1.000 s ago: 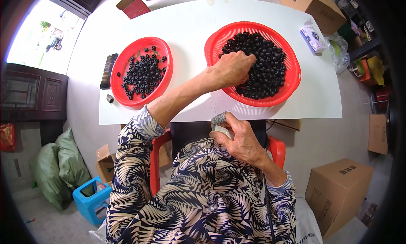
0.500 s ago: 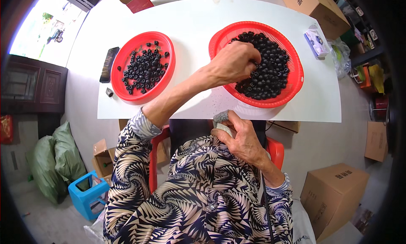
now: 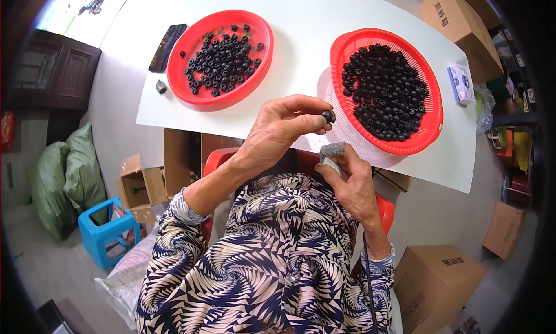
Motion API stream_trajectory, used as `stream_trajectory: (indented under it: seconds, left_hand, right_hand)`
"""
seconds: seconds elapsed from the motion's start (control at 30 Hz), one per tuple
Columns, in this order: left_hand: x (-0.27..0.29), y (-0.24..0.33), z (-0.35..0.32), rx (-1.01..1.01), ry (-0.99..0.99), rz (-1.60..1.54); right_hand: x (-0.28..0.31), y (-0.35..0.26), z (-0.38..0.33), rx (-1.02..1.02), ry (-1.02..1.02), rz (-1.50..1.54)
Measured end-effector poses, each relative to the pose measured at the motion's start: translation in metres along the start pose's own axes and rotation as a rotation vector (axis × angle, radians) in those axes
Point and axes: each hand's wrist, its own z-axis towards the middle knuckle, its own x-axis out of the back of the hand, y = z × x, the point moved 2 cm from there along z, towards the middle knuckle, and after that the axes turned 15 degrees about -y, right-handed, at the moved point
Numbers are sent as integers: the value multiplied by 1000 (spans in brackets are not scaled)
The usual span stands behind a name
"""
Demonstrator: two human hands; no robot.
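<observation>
My left hand (image 3: 277,128) is closed, with a small round black bead-like piece (image 3: 328,116) pinched between thumb and fingertips. It is near the table's front edge, between the two red containers. Close by, my right hand (image 3: 356,189) is curled in front of my body, just off the edge. A grey fabric-like cover (image 3: 332,151) wraps its index finger. Something whitish shows between thumb and index finger; its kind is unclear. Similar black pieces fill the middle of the red slotted basket (image 3: 435,96) on the right. Black pieces with holes lie in the shallow red tray (image 3: 265,39) on the left.
The white table (image 3: 307,21) carries a dark phone-like slab (image 3: 167,48), a small metallic piece (image 3: 161,87) and a purple-white packet (image 3: 460,84). Cardboard boxes (image 3: 443,287), a blue stool (image 3: 104,230) and green sacks (image 3: 84,166) stand on the floor around my red chair (image 3: 217,160).
My left hand has drawn back from the slotted basket toward my right hand, and a black bead-like piece now shows in its fingertips. The whole view has shifted and turned.
</observation>
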Motion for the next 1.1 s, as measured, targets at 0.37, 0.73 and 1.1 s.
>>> stream_trajectory:
  seconds: [0.37, 0.73, 1.1]
  left_hand:
    - [18, -25, -21, -6, 76, -299]
    - [8, -22, -26, -114, 53, 64]
    - [12, -24, -25, -110, 39, 196]
  right_hand:
    - [-2, 12, 6, -54, -20, -15]
    - [-4, 10, 7, -80, -29, -46]
    - [-4, 9, 8, -70, -15, 12]
